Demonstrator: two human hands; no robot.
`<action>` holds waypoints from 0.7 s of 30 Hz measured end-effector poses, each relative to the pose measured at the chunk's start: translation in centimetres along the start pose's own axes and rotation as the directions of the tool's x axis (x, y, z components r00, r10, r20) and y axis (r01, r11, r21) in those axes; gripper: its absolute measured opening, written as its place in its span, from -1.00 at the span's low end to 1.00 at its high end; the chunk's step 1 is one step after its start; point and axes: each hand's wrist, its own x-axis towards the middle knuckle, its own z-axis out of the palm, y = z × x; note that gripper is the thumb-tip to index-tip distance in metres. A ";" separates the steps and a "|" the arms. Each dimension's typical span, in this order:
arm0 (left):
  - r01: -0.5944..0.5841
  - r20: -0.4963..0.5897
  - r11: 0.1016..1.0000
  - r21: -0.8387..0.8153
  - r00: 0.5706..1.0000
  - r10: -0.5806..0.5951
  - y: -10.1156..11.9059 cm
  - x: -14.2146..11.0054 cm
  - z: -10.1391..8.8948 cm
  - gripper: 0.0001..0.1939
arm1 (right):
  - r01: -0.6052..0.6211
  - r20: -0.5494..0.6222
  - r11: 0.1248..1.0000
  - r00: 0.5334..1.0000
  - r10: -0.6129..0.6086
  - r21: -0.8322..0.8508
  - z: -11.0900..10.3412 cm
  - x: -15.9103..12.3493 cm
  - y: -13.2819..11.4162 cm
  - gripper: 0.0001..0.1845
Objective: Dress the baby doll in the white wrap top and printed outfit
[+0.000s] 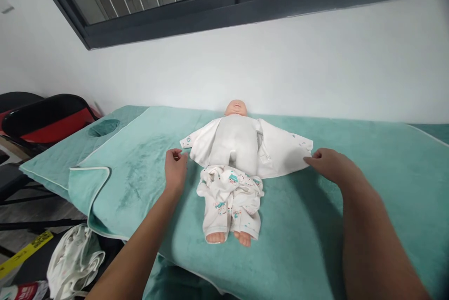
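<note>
A baby doll (234, 143) lies on its back on a teal towel-covered bed (147, 159), head toward the wall. Its white printed top (280, 152) is spread open to both sides, baring the cloth torso. Printed trousers (229, 199) are bunched at its hips and cover the legs; the bare feet stick out. My left hand (175, 169) rests on the towel just left of the doll, fingers loosely curled, holding nothing I can see. My right hand (328, 164) lies at the right edge of the open top, fingertips on or pinching the cloth.
Dark chairs with red cushions (45, 120) stand at the left. A crumpled white printed garment (73, 260) lies below the bed's near-left corner, beside a yellow strip (24, 253). A white wall and dark window frame rise behind the bed.
</note>
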 end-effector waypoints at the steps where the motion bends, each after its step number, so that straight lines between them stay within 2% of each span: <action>1: -0.027 0.057 0.999 0.020 0.998 0.026 0.3 -0.7 -0.1 -0.80 | -0.004 -0.021 1.000 1.000 0.003 -0.016 0.3 -0.3 -0.8 -0.75; 2: -0.050 0.152 0.998 0.043 0.987 0.043 0.6 -1.4 -0.1 -0.82 | 0.016 -0.051 1.000 0.999 -0.016 -0.003 0.5 -0.8 -1.9 -0.76; 3: -0.070 0.269 0.995 0.070 0.962 0.049 1.1 -2.1 -0.2 -0.84 | 0.092 -0.074 0.995 0.993 -0.088 0.047 0.8 -1.6 -3.5 -0.78; 4: -0.094 0.389 0.991 0.100 0.920 0.048 1.4 -2.8 -0.3 -0.83 | 0.211 -0.068 0.966 0.977 -0.202 0.151 1.1 -2.4 -5.1 -0.79; 5: -0.123 0.495 0.984 0.128 0.868 0.044 1.8 -3.2 -0.4 -0.80 | 0.338 -0.005 0.897 0.936 -0.351 0.286 1.3 -3.3 -6.8 -0.79; 6: -0.154 0.578 0.976 0.151 0.815 0.039 2.0 -3.6 -0.6 -0.78 | 0.431 0.099 0.799 0.853 -0.513 0.420 1.5 -4.3 -8.3 -0.80; 8: -0.218 0.685 0.960 0.175 0.728 0.041 2.3 -3.8 -1.1 -0.79 | 0.487 0.235 0.661 0.675 -0.700 0.571 1.8 -5.9 -10.4 -0.80; 9: -0.259 0.724 0.950 0.176 0.688 0.053 2.3 -3.8 -1.5 -0.80 | 0.490 0.277 0.629 0.611 -0.742 0.603 1.8 -6.4 -11.0 -0.81; 10: -0.306 0.761 0.936 0.172 0.645 0.071 2.4 -3.7 -1.8 -0.82 | 0.490 0.304 0.618 0.576 -0.759 0.614 1.7 -6.7 -11.2 -0.82; 12: -0.408 0.820 0.898 0.161 0.562 0.109 2.6 -3.4 -2.4 -0.87 | 0.481 0.349 0.622 0.541 -0.765 0.618 1.2 -6.9 -10.9 -0.84; 13: -0.456 0.835 0.877 0.155 0.534 0.130 2.7 -3.4 -2.6 -0.89 | 0.475 0.375 0.627 0.523 -0.765 0.617 0.9 -6.8 -10.5 -0.85; 14: -0.494 0.840 0.857 0.151 0.521 0.153 2.8 -3.5 -2.7 -0.89 | 0.470 0.399 0.636 0.510 -0.762 0.613 0.5 -6.6 -10.2 -0.86; 16: -0.532 0.818 0.834 0.149 0.539 0.198 2.9 -3.8 -2.4 -0.86 | 0.467 0.427 0.655 0.507 -0.749 0.594 0.0 -6.4 -9.6 -0.87; 19: -0.529 0.732 0.838 0.134 0.623 0.276 2.7 -4.1 -1.1 -0.83 | 0.497 0.413 0.656 0.517 -0.750 0.568 0.1 -6.6 -9.8 -0.84; 21: -0.502 0.639 0.851 0.158 0.709 0.299 2.5 -3.9 0.3 -0.82 | 0.567 0.340 0.625 0.532 -0.775 0.537 0.8 -7.2 -10.5 -0.87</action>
